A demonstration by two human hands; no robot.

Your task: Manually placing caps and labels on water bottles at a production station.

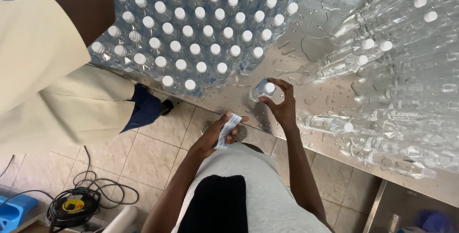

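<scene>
A wet steel table [306,46] stands over a tiled floor [143,156] and carries a big block of upright capped water bottles [201,32], with more bottles lying in a pile [406,70] at the right. The right hand [282,104] pinches the white cap of a single water bottle [263,89] near the table edge. The left hand [217,132] has its fingers closed on a small stack of labels [227,130].

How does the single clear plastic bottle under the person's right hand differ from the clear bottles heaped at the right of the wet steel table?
The single clear plastic bottle stands upright; the heaped clear bottles lie on their sides. The single bottle stands alone, with the right hand closed round its white cap, while nobody touches the heaped bottles, which are piled on each other. The left hand holds paper labels near the single bottle only. Both kinds are clear, white-capped, and rest on the wet steel table.
</scene>
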